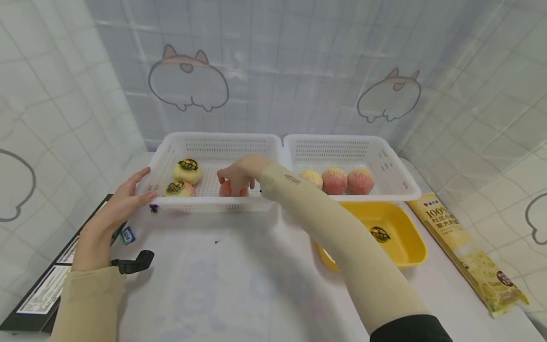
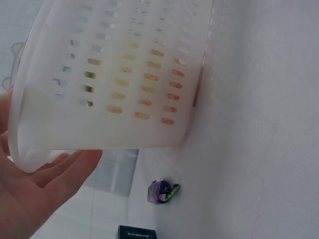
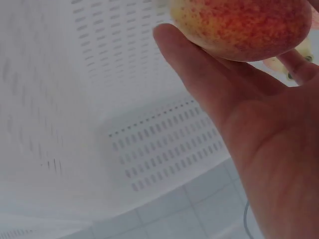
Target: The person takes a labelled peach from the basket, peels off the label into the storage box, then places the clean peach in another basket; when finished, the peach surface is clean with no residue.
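Observation:
In the head view my right hand [image 1: 241, 173] reaches down into the left white plastic basket [image 1: 239, 141] and holds a reddish peach [image 1: 225, 188] near its front wall. The right wrist view shows this yellow-and-red peach [image 3: 244, 25] between the thumb and the fingers. Two paler peaches [image 1: 186, 172] with dark stickers sit at the basket's left side. My left hand [image 1: 113, 206] rests against the front left corner of the same basket, its fingers fairly straight along the rim. From the left wrist, the slotted wall [image 2: 70, 124] lets peach colour show through.
A second white basket [image 1: 333, 138] adjoins on the right, with three peaches [image 1: 334, 180] inside. In front of it stands a yellow basin [image 1: 401, 237] bearing a dark sticker. A yellow pasta packet [image 1: 466, 251] lies far right, a black box [image 1: 40, 289] far left, beside small wrapped pieces [image 2: 162, 191].

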Action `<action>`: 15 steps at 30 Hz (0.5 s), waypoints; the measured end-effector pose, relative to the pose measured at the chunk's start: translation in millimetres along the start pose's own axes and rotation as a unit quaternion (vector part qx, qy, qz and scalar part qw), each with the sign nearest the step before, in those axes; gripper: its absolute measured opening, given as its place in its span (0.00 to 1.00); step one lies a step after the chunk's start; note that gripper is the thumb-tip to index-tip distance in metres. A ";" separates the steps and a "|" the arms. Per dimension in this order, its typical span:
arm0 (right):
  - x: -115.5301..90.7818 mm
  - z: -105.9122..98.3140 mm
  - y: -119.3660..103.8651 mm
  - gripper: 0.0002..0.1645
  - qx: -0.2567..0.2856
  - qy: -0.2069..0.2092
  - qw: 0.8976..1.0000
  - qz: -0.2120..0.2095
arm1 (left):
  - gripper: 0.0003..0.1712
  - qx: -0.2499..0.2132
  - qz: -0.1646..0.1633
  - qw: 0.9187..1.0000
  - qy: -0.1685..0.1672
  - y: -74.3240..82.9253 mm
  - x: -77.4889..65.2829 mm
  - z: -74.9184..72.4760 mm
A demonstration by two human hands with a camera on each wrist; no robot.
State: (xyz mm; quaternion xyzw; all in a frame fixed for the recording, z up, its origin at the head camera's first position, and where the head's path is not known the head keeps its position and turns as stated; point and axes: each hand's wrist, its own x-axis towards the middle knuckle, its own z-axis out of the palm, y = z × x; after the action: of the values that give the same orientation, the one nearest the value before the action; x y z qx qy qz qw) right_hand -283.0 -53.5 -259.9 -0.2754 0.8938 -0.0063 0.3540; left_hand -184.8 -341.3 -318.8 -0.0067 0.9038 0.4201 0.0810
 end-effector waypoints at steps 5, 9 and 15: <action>-4.9 -5.7 19.2 0.32 0.058 0.036 0.994 -0.085 | 0.48 0.010 -0.004 1.000 -0.001 -0.6 2.5 3.6; -14.3 -9.4 37.6 0.34 0.150 0.104 0.969 -0.169 | 0.48 0.013 -0.009 1.000 -0.002 -1.2 2.7 3.2; -35.9 1.3 61.9 0.35 0.306 0.189 0.904 -0.229 | 0.47 0.024 -0.013 1.000 -0.007 -3.8 2.3 -0.4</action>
State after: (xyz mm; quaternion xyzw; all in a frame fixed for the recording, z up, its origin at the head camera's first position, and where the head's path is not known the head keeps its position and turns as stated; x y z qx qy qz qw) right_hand -291.0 17.1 -251.0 -0.3448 0.8103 -0.4123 0.2336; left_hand -186.7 -343.9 -321.8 -0.0134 0.9128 0.3976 0.0927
